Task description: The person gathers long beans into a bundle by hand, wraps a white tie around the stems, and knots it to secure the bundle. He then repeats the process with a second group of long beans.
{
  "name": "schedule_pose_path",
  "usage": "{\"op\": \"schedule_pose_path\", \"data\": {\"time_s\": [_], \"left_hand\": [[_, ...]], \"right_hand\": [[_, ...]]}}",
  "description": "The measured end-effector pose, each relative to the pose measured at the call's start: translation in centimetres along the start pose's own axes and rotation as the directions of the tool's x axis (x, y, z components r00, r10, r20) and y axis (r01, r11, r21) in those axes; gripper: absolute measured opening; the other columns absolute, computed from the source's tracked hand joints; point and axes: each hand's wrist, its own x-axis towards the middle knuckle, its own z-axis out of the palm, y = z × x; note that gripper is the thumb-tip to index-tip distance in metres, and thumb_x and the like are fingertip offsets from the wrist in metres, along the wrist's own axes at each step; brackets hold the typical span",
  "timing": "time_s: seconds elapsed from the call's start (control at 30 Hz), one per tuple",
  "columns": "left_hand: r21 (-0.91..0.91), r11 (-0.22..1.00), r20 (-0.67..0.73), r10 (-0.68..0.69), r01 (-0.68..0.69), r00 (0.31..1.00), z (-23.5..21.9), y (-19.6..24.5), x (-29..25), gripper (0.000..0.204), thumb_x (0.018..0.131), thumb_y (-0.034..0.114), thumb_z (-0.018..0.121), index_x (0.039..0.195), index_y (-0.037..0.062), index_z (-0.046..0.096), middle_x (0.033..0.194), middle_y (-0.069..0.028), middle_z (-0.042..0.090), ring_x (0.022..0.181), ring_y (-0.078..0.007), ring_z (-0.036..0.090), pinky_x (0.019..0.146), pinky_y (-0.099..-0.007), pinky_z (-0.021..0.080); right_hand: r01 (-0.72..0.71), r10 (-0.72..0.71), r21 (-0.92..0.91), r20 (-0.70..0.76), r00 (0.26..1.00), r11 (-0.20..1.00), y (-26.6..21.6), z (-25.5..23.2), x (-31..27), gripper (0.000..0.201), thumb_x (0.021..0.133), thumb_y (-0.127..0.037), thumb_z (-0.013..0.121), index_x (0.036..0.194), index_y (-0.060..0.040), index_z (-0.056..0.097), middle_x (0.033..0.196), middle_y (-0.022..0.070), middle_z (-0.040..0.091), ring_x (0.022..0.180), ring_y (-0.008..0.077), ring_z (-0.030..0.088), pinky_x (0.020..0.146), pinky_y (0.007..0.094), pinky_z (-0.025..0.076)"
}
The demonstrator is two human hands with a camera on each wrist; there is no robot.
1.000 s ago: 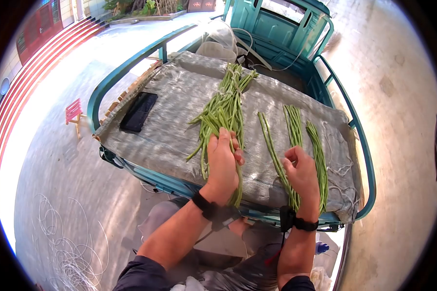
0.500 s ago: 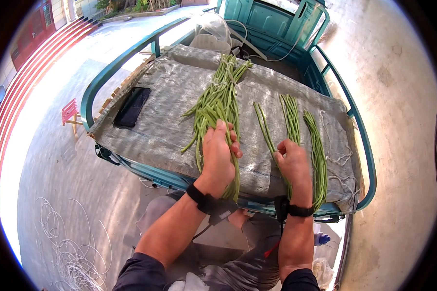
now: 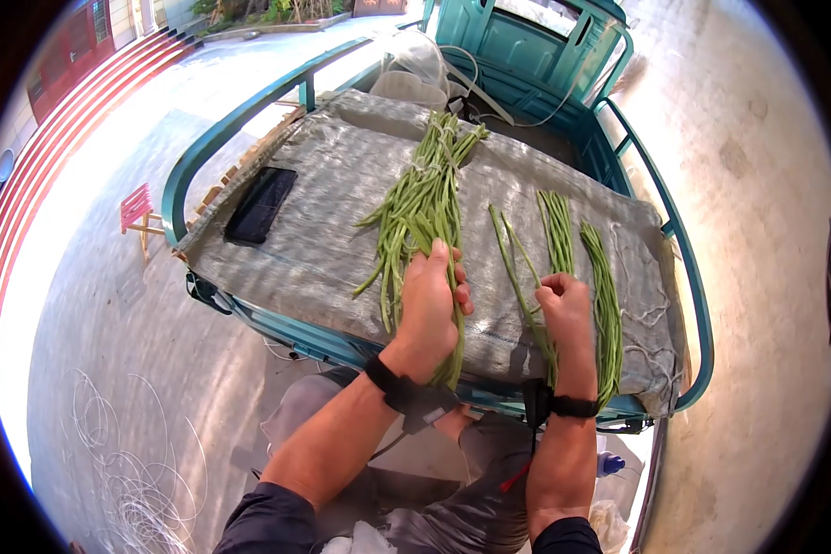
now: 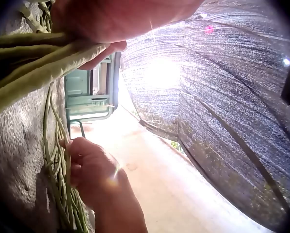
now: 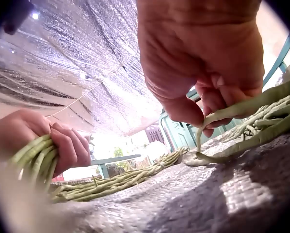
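Note:
My left hand (image 3: 429, 309) curls round a bunch of long green beans, which hangs below the hand towards the near edge of the cloth. Beyond it lies a large bean bundle (image 3: 425, 185), tied near its far end. The right hand (image 3: 565, 309) pinches one long bean (image 3: 522, 247) between thumb and fingertips; the right wrist view shows this bean (image 5: 232, 110) bent at the fingers. Just left of the right hand, another thin bean (image 3: 508, 263) lies on the cloth. Two small bean bundles, one (image 3: 556, 226) behind the right hand and one (image 3: 603, 314) to its right, lie lengthwise.
The grey woven cloth (image 3: 332, 222) covers a green cart bed with side rails (image 3: 240, 115). A black phone (image 3: 260, 205) lies at the left, white strings (image 3: 651, 314) at the right. Clear plastic containers (image 3: 406, 88) stand at the back.
The right hand has moved down to the beans beside it and now pinches one, whose far end is lifted apart from its neighbour. The left hand keeps its bunch, its loose tips now lower.

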Motion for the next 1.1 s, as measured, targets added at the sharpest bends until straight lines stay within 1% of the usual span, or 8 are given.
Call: {"op": "schedule_pose_path", "data": {"time_s": [0.13,0.17,0.27,0.67,0.8,0.9,1.0,1.1], "left_hand": [[-0.003,1.000,0.050,-0.020,0.020,0.999,0.0,0.2,0.1,0.022,0.110,0.033,0.061,0.110,0.0111,0.056,0.089,0.0008,0.051,0.068,-0.0112,0.049,0.057,-0.0314,0.042],[0.016,1.000,0.058,-0.021,0.020,0.998,0.2,0.3,-0.1,0.021,0.109,0.031,0.063,0.109,0.0114,0.056,0.089,0.0011,0.051,0.067,-0.0108,0.049,0.057,-0.0309,0.042],[-0.021,0.999,0.085,-0.030,0.032,0.996,0.4,0.2,-0.1,0.019,0.107,0.028,0.066,0.107,0.0125,0.055,0.087,0.0023,0.050,0.067,-0.0101,0.047,0.057,-0.0297,0.040],[-0.174,0.980,0.203,-0.064,0.101,0.977,0.8,0.4,0.0,0.024,0.109,0.028,0.064,0.093,0.0170,0.049,0.075,0.0059,0.041,0.063,-0.0072,0.041,0.055,-0.0257,0.034],[-0.187,0.976,0.241,-0.066,0.114,0.968,0.7,0.4,0.1,0.027,0.110,0.030,0.063,0.090,0.0162,0.050,0.074,0.0054,0.042,0.061,-0.0075,0.041,0.053,-0.0265,0.037],[-0.093,0.994,0.238,-0.030,0.053,0.971,0.2,0.0,0.6,0.025,0.110,0.035,0.061,0.099,0.0127,0.057,0.084,-0.0003,0.060,0.065,-0.0099,0.055,0.054,-0.0258,0.044],[0.014,0.988,0.213,-0.151,0.151,0.965,0.1,0.7,0.1,0.030,0.111,0.037,0.058,0.108,0.0081,0.060,0.093,-0.0048,0.067,0.070,-0.0115,0.060,0.054,-0.0248,0.046],[0.003,0.997,0.135,-0.080,0.081,0.988,0.7,0.2,0.1,0.033,0.112,0.038,0.055,0.113,0.0057,0.061,0.102,-0.0072,0.070,0.076,-0.0129,0.063,0.057,-0.0263,0.048]], "right_hand": [[-0.127,0.104,0.312,0.087,0.991,0.942,-1.7,-1.2,-0.1,0.017,0.087,-0.006,0.068,0.101,0.0031,0.071,0.084,-0.0003,0.067,0.070,0.0084,0.058,0.060,0.0270,0.046],[-0.175,0.123,0.419,0.148,0.981,0.891,-2.5,-1.6,-0.5,0.015,0.091,-0.005,0.067,0.105,-0.0002,0.069,0.085,-0.0050,0.062,0.067,0.0030,0.049,0.056,0.0225,0.037],[-0.157,0.046,0.582,0.201,0.979,0.798,-5.2,-2.2,-1.8,0.012,0.093,-0.006,0.067,0.104,-0.0016,0.068,0.083,-0.0054,0.061,0.066,0.0012,0.047,0.056,0.0216,0.035],[-0.026,-0.209,0.672,0.266,0.941,0.740,-11.3,-3.0,-5.8,0.009,0.093,-0.002,0.066,0.102,-0.0025,0.063,0.083,-0.0075,0.056,0.068,0.0000,0.047,0.060,0.0198,0.036],[-0.005,-0.261,0.556,0.397,0.880,0.831,-12.1,-3.3,-6.6,0.009,0.092,0.000,0.067,0.100,-0.0023,0.063,0.082,-0.0080,0.055,0.069,-0.0006,0.048,0.061,0.0191,0.037],[0.074,-0.308,0.444,0.483,0.820,0.893,-11.2,-3.0,-6.4,0.012,0.090,0.000,0.070,0.099,-0.0009,0.062,0.079,-0.0057,0.056,0.065,-0.0003,0.048,0.057,0.0203,0.037],[0.025,-0.271,0.440,0.507,0.818,0.898,-11.6,-3.3,-6.7,0.013,0.088,-0.001,0.071,0.097,-0.0013,0.061,0.077,-0.0029,0.057,0.065,0.0007,0.050,0.055,0.0216,0.038],[0.144,-0.336,0.383,0.503,0.796,0.913,-10.6,-3.0,-6.4,0.014,0.088,-0.002,0.071,0.096,-0.0015,0.060,0.075,0.0017,0.060,0.064,0.0065,0.057,0.056,0.0259,0.044]]}}
